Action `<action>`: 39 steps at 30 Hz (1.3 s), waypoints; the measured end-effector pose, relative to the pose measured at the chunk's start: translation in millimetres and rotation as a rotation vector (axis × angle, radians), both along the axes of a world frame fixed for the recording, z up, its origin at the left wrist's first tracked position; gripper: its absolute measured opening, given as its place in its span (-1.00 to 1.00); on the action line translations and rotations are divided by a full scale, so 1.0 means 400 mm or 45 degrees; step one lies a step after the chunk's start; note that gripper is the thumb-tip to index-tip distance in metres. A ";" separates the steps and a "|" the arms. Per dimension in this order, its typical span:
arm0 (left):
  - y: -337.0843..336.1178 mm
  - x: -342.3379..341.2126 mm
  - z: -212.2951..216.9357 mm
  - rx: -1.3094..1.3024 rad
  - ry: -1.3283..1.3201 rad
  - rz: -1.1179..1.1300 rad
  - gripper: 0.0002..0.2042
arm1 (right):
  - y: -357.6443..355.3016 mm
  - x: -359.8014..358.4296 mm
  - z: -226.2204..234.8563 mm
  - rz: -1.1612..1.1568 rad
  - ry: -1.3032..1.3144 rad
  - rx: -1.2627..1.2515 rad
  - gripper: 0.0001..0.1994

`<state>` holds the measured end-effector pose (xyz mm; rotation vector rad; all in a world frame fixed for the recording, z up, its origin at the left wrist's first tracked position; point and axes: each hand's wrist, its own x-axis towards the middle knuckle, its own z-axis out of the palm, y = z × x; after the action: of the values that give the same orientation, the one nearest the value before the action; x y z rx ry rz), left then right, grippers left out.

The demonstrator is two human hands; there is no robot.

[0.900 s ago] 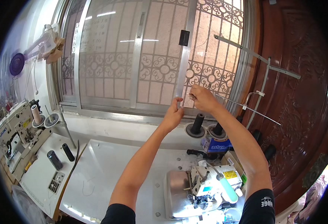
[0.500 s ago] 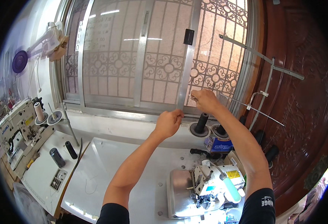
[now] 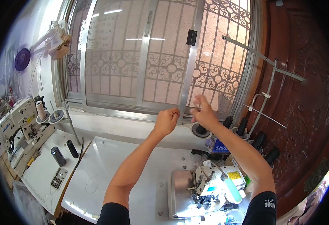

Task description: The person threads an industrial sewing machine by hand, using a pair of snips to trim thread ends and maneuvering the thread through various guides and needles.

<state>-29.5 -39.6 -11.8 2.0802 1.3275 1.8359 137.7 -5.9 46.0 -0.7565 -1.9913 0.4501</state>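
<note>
My left hand point(image 3: 166, 122) is raised in front of the window's lower rail, its fingers pinched together; whatever lies between them is too fine or hidden to make out. To its right, my right hand point(image 3: 205, 117) is lifted with its fingers apart, slightly blurred, and nothing shows in it. Just below the right hand stands a black thread cone point(image 3: 201, 129) on a round holder, partly covered by that hand. More black cones point(image 3: 242, 126) stand to the right, behind my forearm. Under my arms sits a white sewing machine point(image 3: 219, 180) with its lamp lit.
A thread stand's metal arm point(image 3: 263, 58) and a thin rod point(image 3: 263, 113) reach across at right, before a carved wooden door point(image 3: 303, 123). A second sewing machine point(image 3: 20, 125) is at left, with two dark spools point(image 3: 72, 149) on its table. A blue box point(image 3: 219, 145) stands by the wall.
My right hand has come down slightly, and its closed fingers have spread apart. The left hand stays pinched in nearly the same place. The view has shifted a little.
</note>
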 end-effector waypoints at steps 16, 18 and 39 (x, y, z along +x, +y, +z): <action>0.020 0.020 -0.027 0.080 0.099 -0.124 -0.89 | -0.057 0.018 -0.164 -0.174 -0.396 0.518 -0.92; 0.029 0.021 -0.031 0.115 0.112 -0.027 -0.90 | -0.052 0.009 -0.181 -0.135 -0.459 0.538 -0.95; 0.023 0.035 -0.042 -0.514 -0.685 -0.853 -0.80 | 0.005 0.065 -0.215 -0.093 -0.141 -0.301 -0.84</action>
<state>-15.6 -30.6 -28.6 1.4232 0.6706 1.5015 163.5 -3.8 -40.0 -1.0170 -2.0270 0.6197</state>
